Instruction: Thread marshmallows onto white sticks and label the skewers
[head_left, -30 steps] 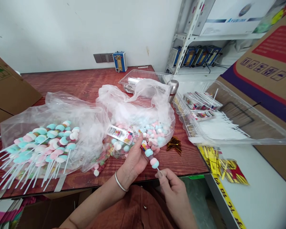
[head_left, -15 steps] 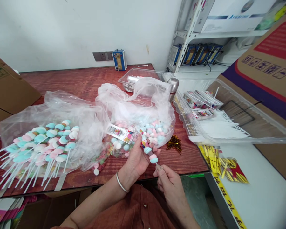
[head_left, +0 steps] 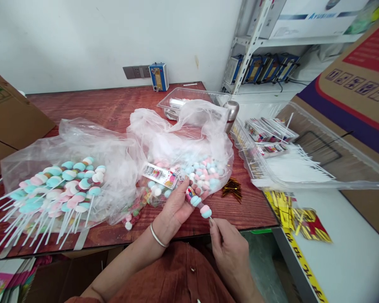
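Observation:
My left hand (head_left: pixel 177 206) is closed around the upper end of a marshmallow skewer (head_left: pixel 206 211), where a small printed wrapper (head_left: pixel 190 193) shows beside the thumb. Pale blue, pink and white marshmallows jut out of that grip, tilted down and to the right. At the skewer's lower end, my right hand (head_left: pixel 229 242) pinches the white stick between thumb and fingers. Just beyond the left fingers lies a stack of flat printed bags (head_left: pixel 159 175). Behind it, a clear plastic bag (head_left: pixel 180 145) holds loose marshmallows (head_left: pixel 205 170). Whatever the left fingers cover is hidden.
Many finished skewers (head_left: pixel 69 185) lie on a plastic bag at left, sticks toward me. Gold twist ties (head_left: pixel 232 189) sit right of the loose marshmallows. A clear tray (head_left: pixel 303 183) with white sticks stands at right, a steel flask (head_left: pixel 231 113) behind. A cardboard box (head_left: pixel 12 109) borders the left.
My right hand has shifted slightly right and down along with the skewer's lower end. A little more of the skewer shows outside my left hand, and the view has moved slightly.

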The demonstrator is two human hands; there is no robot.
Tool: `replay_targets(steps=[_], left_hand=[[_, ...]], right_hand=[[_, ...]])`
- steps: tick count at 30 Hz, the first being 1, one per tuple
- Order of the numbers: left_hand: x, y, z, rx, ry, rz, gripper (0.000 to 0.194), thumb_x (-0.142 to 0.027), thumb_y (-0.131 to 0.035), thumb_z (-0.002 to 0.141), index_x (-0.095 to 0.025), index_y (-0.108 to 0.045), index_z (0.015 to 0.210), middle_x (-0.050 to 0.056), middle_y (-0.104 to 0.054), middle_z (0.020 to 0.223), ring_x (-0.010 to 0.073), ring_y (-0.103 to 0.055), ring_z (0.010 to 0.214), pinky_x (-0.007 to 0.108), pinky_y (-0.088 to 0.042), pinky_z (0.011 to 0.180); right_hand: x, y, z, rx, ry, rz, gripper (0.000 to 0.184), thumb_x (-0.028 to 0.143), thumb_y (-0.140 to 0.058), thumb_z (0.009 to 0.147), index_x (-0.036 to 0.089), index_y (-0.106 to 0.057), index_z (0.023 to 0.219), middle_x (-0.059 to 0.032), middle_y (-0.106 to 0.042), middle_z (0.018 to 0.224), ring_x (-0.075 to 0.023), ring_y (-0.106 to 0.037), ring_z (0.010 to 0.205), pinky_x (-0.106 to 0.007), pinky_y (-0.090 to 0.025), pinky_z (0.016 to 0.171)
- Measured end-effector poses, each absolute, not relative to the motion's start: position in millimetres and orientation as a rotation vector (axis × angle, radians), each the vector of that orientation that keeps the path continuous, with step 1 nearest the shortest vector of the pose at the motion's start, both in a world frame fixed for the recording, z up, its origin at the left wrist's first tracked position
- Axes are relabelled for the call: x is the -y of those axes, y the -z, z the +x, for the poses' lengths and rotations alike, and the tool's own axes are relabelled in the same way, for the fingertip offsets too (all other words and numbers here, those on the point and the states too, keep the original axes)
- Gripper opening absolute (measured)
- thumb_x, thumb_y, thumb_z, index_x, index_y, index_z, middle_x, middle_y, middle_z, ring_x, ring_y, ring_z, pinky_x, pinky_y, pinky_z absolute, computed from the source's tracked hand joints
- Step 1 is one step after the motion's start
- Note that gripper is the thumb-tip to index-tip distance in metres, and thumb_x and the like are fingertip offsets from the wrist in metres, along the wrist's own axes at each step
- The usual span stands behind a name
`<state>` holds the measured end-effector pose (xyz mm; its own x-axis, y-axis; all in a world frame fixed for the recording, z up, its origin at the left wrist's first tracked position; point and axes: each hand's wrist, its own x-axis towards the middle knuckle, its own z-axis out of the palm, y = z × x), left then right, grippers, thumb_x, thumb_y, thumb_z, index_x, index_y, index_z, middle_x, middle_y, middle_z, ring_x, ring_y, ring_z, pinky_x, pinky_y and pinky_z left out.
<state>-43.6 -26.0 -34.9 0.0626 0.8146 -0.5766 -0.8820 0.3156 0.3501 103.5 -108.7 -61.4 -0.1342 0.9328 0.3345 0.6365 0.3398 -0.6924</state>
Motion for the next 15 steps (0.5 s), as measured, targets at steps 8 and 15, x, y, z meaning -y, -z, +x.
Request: replay_targets(steps=[8,15], left_hand=[[28.8,33.1,-45.9,-0.793,-1.253,-0.103,0.023,-0.034,-0.051,0.096,-0.017,-0.055,0.083,0.000,-0.059,0.064,0.0142,-0.060,0.057,0.048,-0.061,0.076],[30.0,33.8,-44.5,-0.732,-1.260,-0.043,0.023,-0.037,-0.055,0.094,-0.015,-0.057,0.086,-0.001,-0.059,0.066,0.0126,-0.059,0.057,0.047,-0.060,0.081]], right_hand=[[110.5,59.6,104.7,2.088,0.278,-1.231,0.010,0.012,-0.061,0.093,0.012,-0.062,0.103,-0.0022,-0.061,0.064,-0.0159,-0.051,0.060,-0.032,-0.036,0.066],[110.4,61.1,105.9,1.649,-0.883,-1.427,0.031,0.039,-0.048,0.099,0.019,-0.060,0.078,0.0011,-0.057,0.060,-0.0110,-0.048,0.052,-0.024,-0.035,0.052]])
